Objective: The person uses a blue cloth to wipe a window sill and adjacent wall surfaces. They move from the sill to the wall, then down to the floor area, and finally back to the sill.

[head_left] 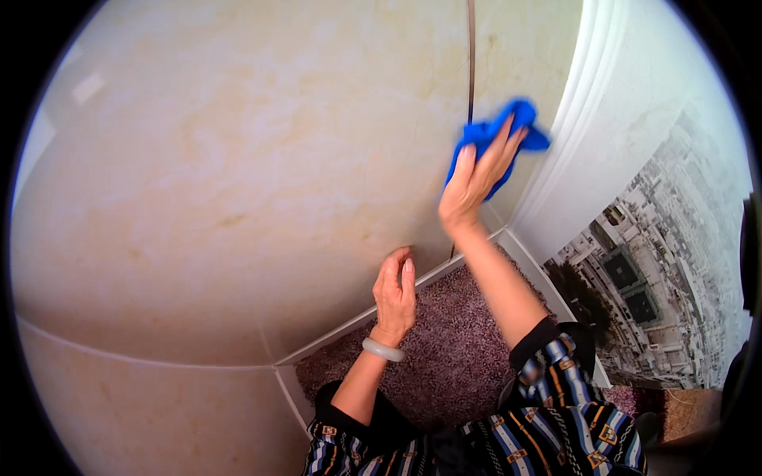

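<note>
My right hand (479, 182) presses a bright blue cloth (536, 140) flat against the beige marbled wall panel (238, 159). Its fingers lie over the cloth and point up, and the picture is slightly smeared there. Beneath the cloth runs a thin brown vertical strip (471, 63) between two panels. Lower down and to the left, my left hand (394, 293) hangs close to the panel with loosely bent fingers and nothing visible in it. Whether its fingertips touch the panel, I cannot tell. A pale bangle (383, 349) circles that wrist.
White moulding (575, 103) borders the panel on the right. Past it, a grey printed picture of buildings (635, 278) covers the side wall. A light baseboard (341, 324) edges the mottled purple carpet (444, 357) below. Another panel (159, 412) meets this one at the lower left.
</note>
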`<state>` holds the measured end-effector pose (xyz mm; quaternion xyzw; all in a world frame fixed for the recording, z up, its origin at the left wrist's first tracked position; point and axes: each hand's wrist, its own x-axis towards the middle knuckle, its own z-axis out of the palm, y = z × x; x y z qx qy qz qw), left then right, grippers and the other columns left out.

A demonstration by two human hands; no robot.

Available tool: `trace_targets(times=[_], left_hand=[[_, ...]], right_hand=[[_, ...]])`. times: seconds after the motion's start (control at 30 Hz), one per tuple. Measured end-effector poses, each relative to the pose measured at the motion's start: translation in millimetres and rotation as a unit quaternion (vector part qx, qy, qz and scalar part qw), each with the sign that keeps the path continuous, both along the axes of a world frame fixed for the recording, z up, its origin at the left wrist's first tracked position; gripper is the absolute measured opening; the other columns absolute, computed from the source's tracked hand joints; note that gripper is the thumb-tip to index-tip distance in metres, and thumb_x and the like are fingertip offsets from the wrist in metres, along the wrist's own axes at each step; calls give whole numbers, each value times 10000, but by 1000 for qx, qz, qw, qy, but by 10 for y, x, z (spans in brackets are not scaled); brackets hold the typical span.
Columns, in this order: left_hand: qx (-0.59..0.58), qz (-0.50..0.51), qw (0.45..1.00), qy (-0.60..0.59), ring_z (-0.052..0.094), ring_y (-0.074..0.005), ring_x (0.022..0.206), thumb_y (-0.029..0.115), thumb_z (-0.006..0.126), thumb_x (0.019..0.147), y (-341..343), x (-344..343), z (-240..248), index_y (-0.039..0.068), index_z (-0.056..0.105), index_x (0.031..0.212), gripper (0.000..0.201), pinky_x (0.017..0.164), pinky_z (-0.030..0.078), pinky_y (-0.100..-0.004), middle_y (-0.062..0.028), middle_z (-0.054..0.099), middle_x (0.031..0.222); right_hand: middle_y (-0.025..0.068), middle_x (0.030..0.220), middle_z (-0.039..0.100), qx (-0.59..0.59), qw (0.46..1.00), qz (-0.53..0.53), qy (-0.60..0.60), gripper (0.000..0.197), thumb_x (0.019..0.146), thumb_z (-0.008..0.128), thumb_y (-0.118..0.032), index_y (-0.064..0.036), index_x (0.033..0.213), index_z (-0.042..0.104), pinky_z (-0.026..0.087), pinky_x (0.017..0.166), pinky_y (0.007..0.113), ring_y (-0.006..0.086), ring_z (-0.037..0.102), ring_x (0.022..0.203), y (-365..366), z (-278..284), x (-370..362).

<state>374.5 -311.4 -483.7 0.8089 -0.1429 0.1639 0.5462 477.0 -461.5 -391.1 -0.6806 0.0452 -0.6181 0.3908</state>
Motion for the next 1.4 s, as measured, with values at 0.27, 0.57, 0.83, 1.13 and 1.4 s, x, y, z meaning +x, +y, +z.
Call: trace_targets(times=[0.27,0.57,0.83,1.13,1.4], left_hand=[[-37,-66,997,33,639,-291,1052,198,507,1013,-202,15,-36,-6,567,1256,322,917,493,-379,-193,653,1143],[2,-64,997,51,629,-294,1093,227,483,1027,-189,29,-98,-13,563,1265,347,952,478,-381,-200,652,1155],[12,-52,997,53,635,-335,1024,228,485,1027,-148,51,-109,-25,585,1208,327,905,495,-396,-215,638,1147],[49,-55,995,71,637,-238,981,278,475,1034,11,37,-245,-14,611,1166,348,878,492,-350,-157,671,1064],[-68,-31,987,143,659,-162,701,313,453,1051,33,72,-283,-95,678,882,495,671,544,-295,-124,688,759]], right_hand=[[257,1599,166,208,976,-54,36,680,1013,365,-414,24,1522,256,110,1197,455,393,162,1477,-527,-471,186],[119,1542,370,779,585,218,58,651,1019,246,-455,-17,1487,359,302,1149,439,292,409,1359,-339,-2092,241],[212,1623,106,356,928,-24,109,710,1029,317,-455,-7,1554,149,80,1213,440,354,95,1499,-590,-934,226],[167,1620,170,683,683,-1,260,717,1018,204,-533,-84,1571,129,222,1194,465,365,280,1445,-244,-2449,147],[18,637,489,840,313,306,321,597,945,287,-662,-119,866,522,359,370,308,172,376,410,684,-2146,-305]])
